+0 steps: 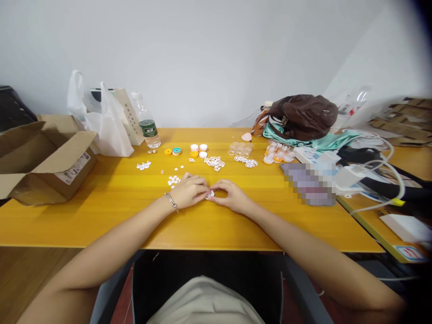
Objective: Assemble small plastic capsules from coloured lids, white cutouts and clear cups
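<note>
Both my hands meet at the middle of the yellow table (111,211). My left hand (189,191), with a bracelet at the wrist, and my right hand (230,194) are closed in a pinch on one small white round piece (209,194) held between their fingertips just above the tabletop. Just beyond my left hand lies a cluster of small white pieces (173,181). Farther back are white openwork rings (214,162), small coloured caps (176,151) and clear round cups (240,149).
An open cardboard box (43,157) stands at the left edge. A white plastic bag (108,123) and a water bottle (147,121) stand at the back left. A brown bag (302,116) on teal cloth, cables and a white power strip (354,173) crowd the right side.
</note>
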`<state>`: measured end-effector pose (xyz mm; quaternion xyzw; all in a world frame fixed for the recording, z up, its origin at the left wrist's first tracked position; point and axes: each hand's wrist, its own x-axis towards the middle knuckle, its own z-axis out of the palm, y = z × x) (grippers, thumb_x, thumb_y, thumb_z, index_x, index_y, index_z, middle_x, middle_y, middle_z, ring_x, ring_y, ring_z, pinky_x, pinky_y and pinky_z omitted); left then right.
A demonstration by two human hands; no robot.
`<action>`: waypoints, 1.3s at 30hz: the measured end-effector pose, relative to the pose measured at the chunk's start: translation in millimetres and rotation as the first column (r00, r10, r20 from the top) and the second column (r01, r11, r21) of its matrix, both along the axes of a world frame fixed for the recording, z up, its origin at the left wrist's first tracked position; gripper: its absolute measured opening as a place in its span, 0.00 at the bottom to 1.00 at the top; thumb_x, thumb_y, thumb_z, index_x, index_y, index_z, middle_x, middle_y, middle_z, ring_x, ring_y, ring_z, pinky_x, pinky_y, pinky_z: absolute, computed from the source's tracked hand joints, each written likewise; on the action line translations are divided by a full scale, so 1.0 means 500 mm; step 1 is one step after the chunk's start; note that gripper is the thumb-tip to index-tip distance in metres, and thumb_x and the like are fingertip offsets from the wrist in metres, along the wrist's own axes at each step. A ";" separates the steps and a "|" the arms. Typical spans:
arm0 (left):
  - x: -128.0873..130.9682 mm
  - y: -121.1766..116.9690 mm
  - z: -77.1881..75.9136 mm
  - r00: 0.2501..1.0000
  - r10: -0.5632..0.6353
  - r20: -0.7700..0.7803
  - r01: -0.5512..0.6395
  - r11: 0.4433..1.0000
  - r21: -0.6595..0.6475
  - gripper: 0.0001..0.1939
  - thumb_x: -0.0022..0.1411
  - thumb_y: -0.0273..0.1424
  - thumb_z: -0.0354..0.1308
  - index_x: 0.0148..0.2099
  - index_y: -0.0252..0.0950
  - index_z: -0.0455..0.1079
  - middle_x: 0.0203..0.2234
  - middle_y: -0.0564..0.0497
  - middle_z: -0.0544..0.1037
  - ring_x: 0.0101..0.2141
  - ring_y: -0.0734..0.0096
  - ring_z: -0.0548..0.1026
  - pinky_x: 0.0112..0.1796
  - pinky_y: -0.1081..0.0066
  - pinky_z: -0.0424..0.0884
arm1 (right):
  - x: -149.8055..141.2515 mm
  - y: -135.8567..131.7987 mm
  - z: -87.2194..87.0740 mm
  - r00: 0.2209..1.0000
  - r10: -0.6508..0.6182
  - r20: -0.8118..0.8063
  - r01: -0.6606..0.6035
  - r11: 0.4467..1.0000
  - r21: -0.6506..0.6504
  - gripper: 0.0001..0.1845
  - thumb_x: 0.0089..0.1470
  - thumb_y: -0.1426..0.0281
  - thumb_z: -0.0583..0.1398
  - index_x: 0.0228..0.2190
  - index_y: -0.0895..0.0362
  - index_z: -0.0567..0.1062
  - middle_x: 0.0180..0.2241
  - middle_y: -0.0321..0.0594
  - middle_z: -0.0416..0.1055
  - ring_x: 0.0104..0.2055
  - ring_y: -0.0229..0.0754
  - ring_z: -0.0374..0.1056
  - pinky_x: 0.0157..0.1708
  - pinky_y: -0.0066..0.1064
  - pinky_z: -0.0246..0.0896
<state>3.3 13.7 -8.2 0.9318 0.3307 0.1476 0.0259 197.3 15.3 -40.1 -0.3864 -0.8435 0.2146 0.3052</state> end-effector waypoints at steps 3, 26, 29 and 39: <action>0.003 0.002 -0.007 0.999 0.018 0.046 -0.016 0.999 -0.045 0.11 0.61 0.33 0.48 0.37 0.38 0.71 0.32 0.52 0.72 0.36 0.70 0.68 0.39 0.68 0.55 | -0.001 0.000 -0.001 1.000 -0.001 -0.002 0.001 1.000 0.019 0.11 0.46 0.63 0.60 0.32 0.56 0.74 0.31 0.39 0.70 0.35 0.40 0.65 0.39 0.31 0.59; 0.020 0.036 -0.034 0.888 0.429 0.166 -0.266 0.773 -0.576 0.07 0.49 0.32 0.57 0.33 0.37 0.67 0.33 0.52 0.64 0.43 0.65 0.62 0.48 0.64 0.57 | -0.006 -0.001 0.001 0.997 0.041 -0.062 -0.045 0.996 -0.076 0.12 0.46 0.63 0.61 0.33 0.55 0.74 0.32 0.39 0.70 0.35 0.39 0.66 0.39 0.31 0.60; 0.012 0.039 -0.034 0.911 0.371 0.182 -0.202 0.783 -0.588 0.06 0.53 0.33 0.55 0.34 0.38 0.68 0.34 0.52 0.66 0.44 0.66 0.62 0.49 0.65 0.56 | -0.006 -0.004 0.003 0.997 0.027 -0.068 -0.032 0.996 -0.079 0.11 0.45 0.65 0.61 0.33 0.56 0.75 0.32 0.39 0.70 0.35 0.39 0.67 0.39 0.31 0.60; -0.010 0.006 -0.025 0.942 0.192 0.276 -0.073 0.918 -0.389 0.13 0.56 0.36 0.54 0.42 0.37 0.66 0.36 0.49 0.71 0.38 0.69 0.69 0.40 0.68 0.65 | -0.001 -0.009 0.005 0.995 0.032 -0.099 -0.038 0.997 -0.069 0.11 0.46 0.66 0.60 0.35 0.55 0.74 0.34 0.40 0.71 0.38 0.40 0.67 0.41 0.33 0.61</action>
